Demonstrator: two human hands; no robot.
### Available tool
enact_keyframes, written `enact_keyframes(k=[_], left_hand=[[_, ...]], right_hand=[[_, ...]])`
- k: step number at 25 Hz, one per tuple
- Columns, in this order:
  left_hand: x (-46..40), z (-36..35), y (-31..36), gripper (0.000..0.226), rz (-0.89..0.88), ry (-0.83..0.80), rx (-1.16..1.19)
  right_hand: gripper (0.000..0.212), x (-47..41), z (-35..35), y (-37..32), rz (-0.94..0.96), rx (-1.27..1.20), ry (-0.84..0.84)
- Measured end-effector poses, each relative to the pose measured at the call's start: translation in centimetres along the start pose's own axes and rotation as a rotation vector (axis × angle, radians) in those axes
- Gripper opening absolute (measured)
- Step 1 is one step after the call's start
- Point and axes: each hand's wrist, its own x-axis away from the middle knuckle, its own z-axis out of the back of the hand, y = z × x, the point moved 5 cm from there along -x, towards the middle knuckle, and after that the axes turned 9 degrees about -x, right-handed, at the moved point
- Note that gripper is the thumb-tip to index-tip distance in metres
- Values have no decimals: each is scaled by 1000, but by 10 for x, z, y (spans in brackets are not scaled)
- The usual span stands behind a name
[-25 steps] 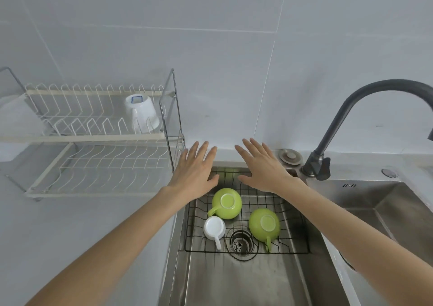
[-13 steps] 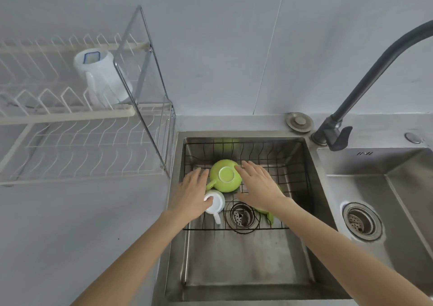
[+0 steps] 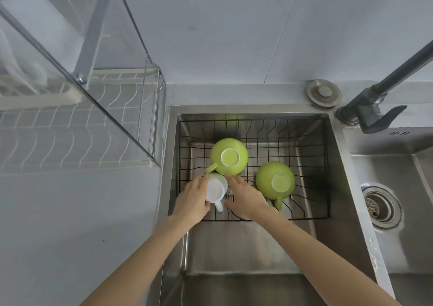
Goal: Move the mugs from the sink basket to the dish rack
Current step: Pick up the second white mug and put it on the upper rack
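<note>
Head view looks down on a pale grey countertop (image 3: 70, 212) backed by grey wall tiles, with a steel double sink (image 3: 246, 254) and a dark faucet (image 3: 375, 109) at two o'clock. A white wire dish rack (image 3: 77, 139) stands at ten o'clock. In the black sink basket (image 3: 304, 146) three mugs sit upside down: one green mug (image 3: 229, 156) at twelve o'clock, another green mug (image 3: 275, 179) at three o'clock, and a small white mug (image 3: 216, 188) between the hands. The left hand (image 3: 192, 200) curls against the white mug's side; the right hand (image 3: 246, 195) is spread just beside it, holding nothing. Whether the left has a firm hold I cannot tell.
</note>
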Motion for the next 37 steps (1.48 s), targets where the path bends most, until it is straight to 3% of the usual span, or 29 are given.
enact_keyframes(k=[9, 20, 37], left_hand=[[-16, -21, -6, 64, 63, -7, 48], [2, -2, 3, 62, 6, 69, 54], [110, 96, 4, 65, -324, 422, 301]], right_hand=[[60, -24, -20, 2, -24, -74, 18], [60, -3, -7, -2, 24, -89, 63], [64, 109, 53, -72, 341, -106, 314]])
